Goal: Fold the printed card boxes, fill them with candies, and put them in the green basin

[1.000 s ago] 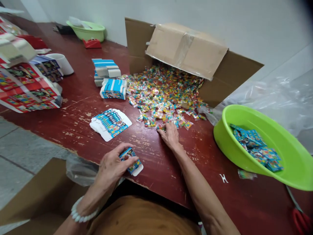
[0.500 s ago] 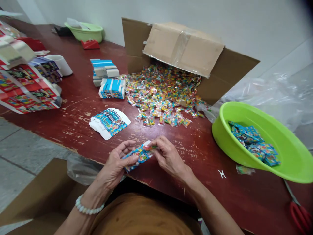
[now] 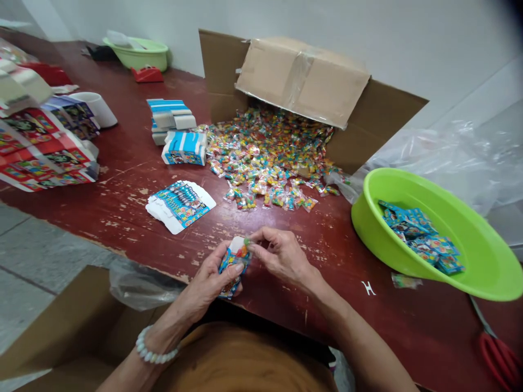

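My left hand [image 3: 206, 283] grips a small blue printed box [image 3: 232, 264] near the table's front edge, its open end turned up. My right hand [image 3: 281, 256] pinches a small candy packet [image 3: 244, 244] at that open end, partly inside the box. A heap of small colourful candy packets [image 3: 269, 158] spills from a cardboard carton [image 3: 302, 81] lying on its side further back. A stack of flat blue box blanks [image 3: 182, 204] lies to the left of my hands.
A green basin [image 3: 482, 272] at the right holds several blue boxes [image 3: 420, 237]. Bundles of blue blanks [image 3: 175, 130] and red printed cartons [image 3: 41, 147] lie at the left. Red scissors [image 3: 498, 354] lie at the right edge. An open carton [image 3: 61, 332] stands below the red table [image 3: 265, 294].
My right hand picked a candy packet from the heap and brought it to the box. My left hand lifted the box off the table and tilted its open end up.
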{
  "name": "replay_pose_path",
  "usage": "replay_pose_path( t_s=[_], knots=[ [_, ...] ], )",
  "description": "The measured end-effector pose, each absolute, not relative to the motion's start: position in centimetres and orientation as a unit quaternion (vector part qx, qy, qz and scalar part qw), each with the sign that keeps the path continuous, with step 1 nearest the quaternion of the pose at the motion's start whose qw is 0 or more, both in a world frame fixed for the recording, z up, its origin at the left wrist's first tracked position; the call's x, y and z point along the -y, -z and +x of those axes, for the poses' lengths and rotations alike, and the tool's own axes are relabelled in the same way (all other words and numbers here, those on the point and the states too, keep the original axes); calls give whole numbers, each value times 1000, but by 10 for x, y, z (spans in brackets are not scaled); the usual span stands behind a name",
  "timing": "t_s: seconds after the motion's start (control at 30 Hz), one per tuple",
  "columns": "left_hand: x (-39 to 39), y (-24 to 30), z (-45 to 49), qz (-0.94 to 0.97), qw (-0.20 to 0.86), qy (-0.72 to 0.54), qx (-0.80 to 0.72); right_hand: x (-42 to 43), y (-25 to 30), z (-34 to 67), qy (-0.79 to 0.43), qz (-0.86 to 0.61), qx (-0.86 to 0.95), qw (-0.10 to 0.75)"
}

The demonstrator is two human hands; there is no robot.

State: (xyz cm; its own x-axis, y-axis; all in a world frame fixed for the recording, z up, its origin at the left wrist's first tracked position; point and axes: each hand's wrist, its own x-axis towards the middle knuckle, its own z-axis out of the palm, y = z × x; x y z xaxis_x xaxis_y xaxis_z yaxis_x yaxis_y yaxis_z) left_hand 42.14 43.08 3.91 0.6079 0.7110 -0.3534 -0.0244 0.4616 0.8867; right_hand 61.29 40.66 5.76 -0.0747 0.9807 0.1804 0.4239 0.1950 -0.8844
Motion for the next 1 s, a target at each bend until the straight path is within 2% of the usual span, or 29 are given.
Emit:
replay_pose_path(
  t_s=[0.13,0.27,0.37,0.5,0.6,0.7,0.83,0.9,1.0],
  knots=[
    [-431,-39,422,453,759,-258,-390,-404,-59,610,-210,-596,657,411],
    [-431,-39,426,499,727,-253,-398,-403,-63,609,-181,-598,647,437],
    [-431,-41,430,546,686,-262,-403,-401,-64,610,-170,-560,713,386],
    [-432,-44,437,570,648,-288,-414,-402,-63,611,-264,-524,739,330],
    [-432,-44,440,483,712,-310,-406,-404,-57,609,-312,-554,651,414],
    [-431,-45,441,380,764,-321,-411,-405,-48,605,-462,-577,450,501],
    [-430,-48,442,369,778,-308,-405,-403,-41,600,-676,-457,275,508],
    [-430,-49,442,366,777,-319,-401,-400,-39,599,-716,-403,250,512],
    [-429,-48,442,352,777,-340,-397,-397,-37,598,-704,-390,274,526]
  ],
)
